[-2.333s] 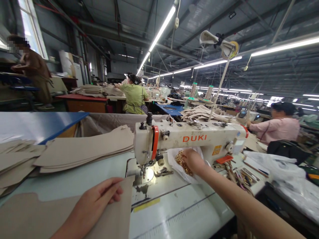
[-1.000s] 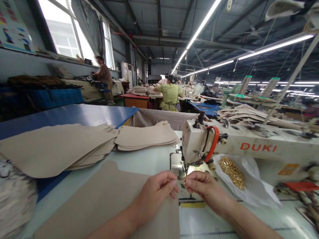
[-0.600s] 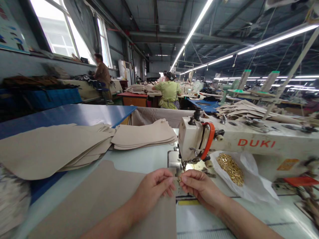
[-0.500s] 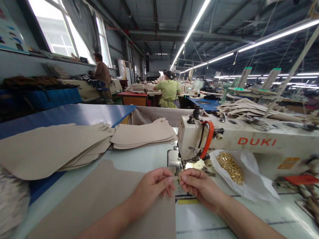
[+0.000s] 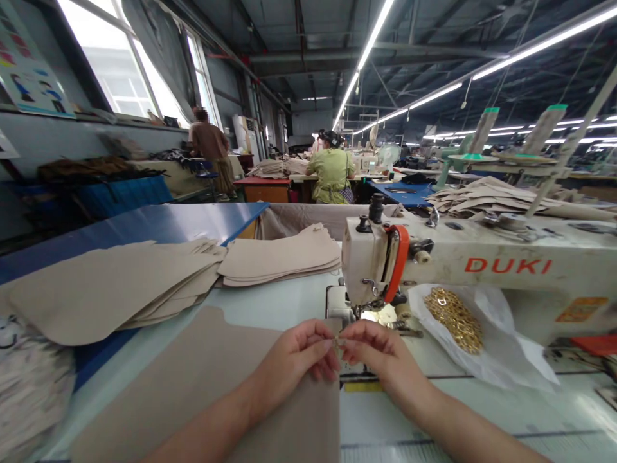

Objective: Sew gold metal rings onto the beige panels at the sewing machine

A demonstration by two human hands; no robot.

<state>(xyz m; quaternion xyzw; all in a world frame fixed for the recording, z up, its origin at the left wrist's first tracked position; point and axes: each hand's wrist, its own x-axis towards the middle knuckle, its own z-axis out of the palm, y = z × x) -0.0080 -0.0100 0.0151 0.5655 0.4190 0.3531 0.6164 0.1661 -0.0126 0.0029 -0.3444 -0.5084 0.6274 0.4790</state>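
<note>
My left hand (image 5: 306, 354) is closed in a pinch in front of the sewing machine (image 5: 369, 263). It grips a small pale strip, mostly hidden by the fingers. Close against it, my right hand (image 5: 378, 350) pinches a small gold metal ring (image 5: 337, 337) at the strip's end; its exact shape is too small to make out. Under my left hand and forearm lies a large flat beige panel (image 5: 202, 379). The machine's needle area is just beyond my fingertips.
A white bag (image 5: 515, 350) of gold metal rings (image 5: 453, 319) lies under the machine arm. Beige panels are stacked at left (image 5: 110, 283) and behind (image 5: 282, 254). Two people work farther off, one in green (image 5: 331, 173), another standing in brown (image 5: 211, 145) by the windows.
My right hand has moved left, bringing the gold ring up to my left fingertips. The gap between the hands has narrowed. The person in brown now stands more upright.
</note>
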